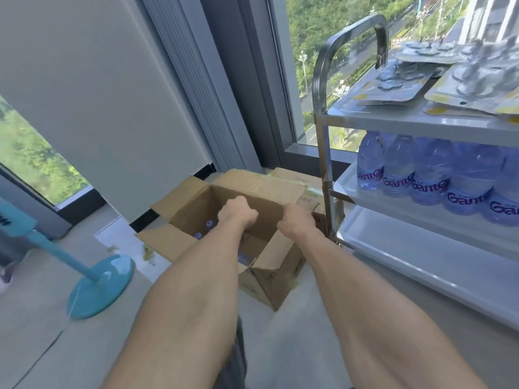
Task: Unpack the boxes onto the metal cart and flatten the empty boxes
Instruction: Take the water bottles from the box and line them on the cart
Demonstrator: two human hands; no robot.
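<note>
An open cardboard box (pixel 252 192) stands on the floor with its flaps spread, and bottle caps (pixel 209 223) show inside it. My left hand (pixel 237 213) reaches down into the box with curled fingers; what it holds is hidden. My right hand (pixel 297 220) is curled over the box's right side near a flap, and its grip is hidden too. The metal cart (pixel 325 153) stands to the right. Its middle shelf carries several water bottles (pixel 427 178), and its top shelf carries flat blister packs (pixel 455 80).
A second cardboard box (pixel 295 176) sits behind the open one against the window. A teal stand with a round base (pixel 104 284) is on the floor at left. The cart's lowest shelf (pixel 421 265) is bare. Someone's shoe (pixel 5 277) shows at the far left.
</note>
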